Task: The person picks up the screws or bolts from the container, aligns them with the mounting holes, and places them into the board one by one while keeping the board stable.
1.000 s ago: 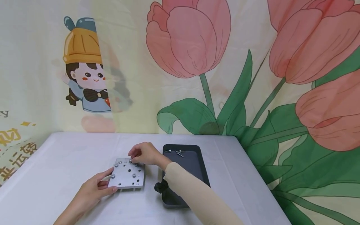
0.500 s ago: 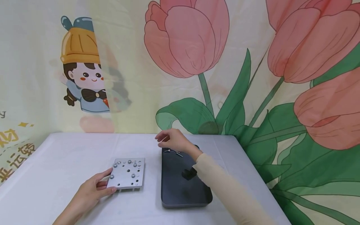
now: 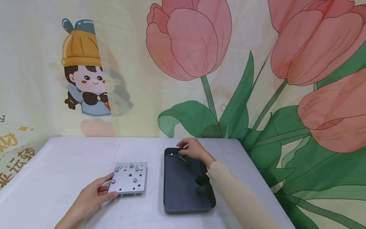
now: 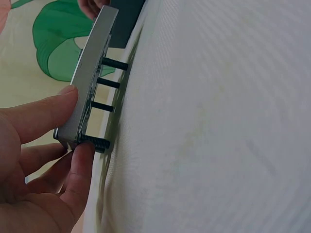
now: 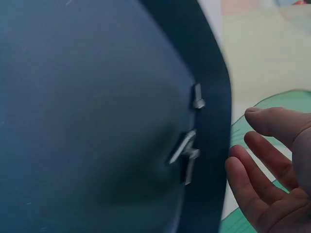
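My left hand holds a square metal plate by its left edge, thumb on the near side. Several bolt heads and holes dot the plate's top. In the left wrist view, threaded bolt shanks stick out of its underside, close over the tablecloth. My right hand is over the far end of a dark tray, its thumb and fingers apart with nothing between them in the right wrist view. Just beyond the fingertips, a few small socket bolts lie in the tray along its far wall.
A white cloth covers the table, whose far edge meets a printed backdrop with tulips and a cartoon figure. The tray stands to the right of the plate, with a gap between them.
My right hand has left the plate's far right corner and moved right to the bolts in the tray. A bolt head now shows near that corner. My left hand keeps its grip on the plate.
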A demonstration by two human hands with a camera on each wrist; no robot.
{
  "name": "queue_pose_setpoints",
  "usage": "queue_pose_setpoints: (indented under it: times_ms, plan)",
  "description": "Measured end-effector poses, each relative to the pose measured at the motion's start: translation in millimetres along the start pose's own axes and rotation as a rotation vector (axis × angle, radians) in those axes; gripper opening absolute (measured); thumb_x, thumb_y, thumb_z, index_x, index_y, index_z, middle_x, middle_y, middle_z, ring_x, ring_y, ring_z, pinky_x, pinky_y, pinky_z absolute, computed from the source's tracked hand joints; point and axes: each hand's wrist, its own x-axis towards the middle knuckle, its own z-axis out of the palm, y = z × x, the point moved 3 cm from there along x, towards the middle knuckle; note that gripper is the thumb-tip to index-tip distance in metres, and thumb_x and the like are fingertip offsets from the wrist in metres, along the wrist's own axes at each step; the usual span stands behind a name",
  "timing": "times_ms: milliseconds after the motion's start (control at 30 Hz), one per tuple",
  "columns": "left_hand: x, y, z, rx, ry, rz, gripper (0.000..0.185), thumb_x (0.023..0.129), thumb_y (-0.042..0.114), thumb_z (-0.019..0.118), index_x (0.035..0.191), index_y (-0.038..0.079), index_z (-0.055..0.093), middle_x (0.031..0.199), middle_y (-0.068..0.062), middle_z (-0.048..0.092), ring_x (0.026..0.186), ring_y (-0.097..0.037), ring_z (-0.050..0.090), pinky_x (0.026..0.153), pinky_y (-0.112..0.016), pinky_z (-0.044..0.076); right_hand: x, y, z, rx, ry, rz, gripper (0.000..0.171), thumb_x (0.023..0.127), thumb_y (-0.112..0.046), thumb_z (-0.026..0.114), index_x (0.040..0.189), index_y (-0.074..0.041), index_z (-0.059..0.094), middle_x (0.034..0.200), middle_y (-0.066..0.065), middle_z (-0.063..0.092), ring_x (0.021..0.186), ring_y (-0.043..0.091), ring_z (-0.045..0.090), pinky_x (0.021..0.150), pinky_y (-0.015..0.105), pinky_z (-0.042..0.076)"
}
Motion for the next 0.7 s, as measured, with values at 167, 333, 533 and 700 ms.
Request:
queue_pose_setpoints:
  times_ms: [167,333,533,700]
  plan:
    - [-1.1,0.3,-0.2,0.002,0.001,0.011,0.097,0.087,0.042,0.089,0.165,0.013,0.039,0.150,-0.024,0.056,0.123,-0.028,0.067,0.078,-0.024,0.054,-2,16,9,-0.056,0.002,0.037,0.026,0.093,-0.005,0.081,0.118,-0.004,0.077,0.107,0.011,0.076,0.097,0.023,0.073,0.084,0.036,0.059]
    - [-0.8,0.1,-0.8,0.007,0.006,0.007,0.097,0.087,0.041,0.089,0.165,0.012,0.039,0.151,-0.025,0.055,0.123,-0.028,0.067,0.079,-0.023,0.055,2,23,17,-0.111,-0.010,0.060,0.023,0.092,-0.005,0.082,0.114,-0.005,0.079,0.099,0.006,0.077,0.088,0.015,0.069,0.081,0.034,0.057]
    - [-0.1,0.8,1.2,0.008,0.010,0.011,0.096,0.087,0.040,0.089,0.164,0.010,0.041,0.151,-0.026,0.055,0.122,-0.029,0.067,0.080,-0.021,0.055,2,19,23,-0.176,-0.019,0.088,0.019,0.091,-0.004,0.082,0.110,-0.005,0.080,0.092,0.002,0.075,0.083,0.013,0.065,0.080,0.033,0.055]
    - [0.6,2.2,1.0,0.020,0.018,0.010,0.096,0.086,0.039,0.090,0.164,0.009,0.042,0.148,-0.026,0.057,0.122,-0.029,0.067,0.081,-0.020,0.055,2,16,27,-0.212,-0.022,0.099,0.018,0.091,-0.003,0.081,0.109,-0.006,0.081,0.088,0.001,0.072,0.079,0.013,0.060,0.078,0.034,0.052]
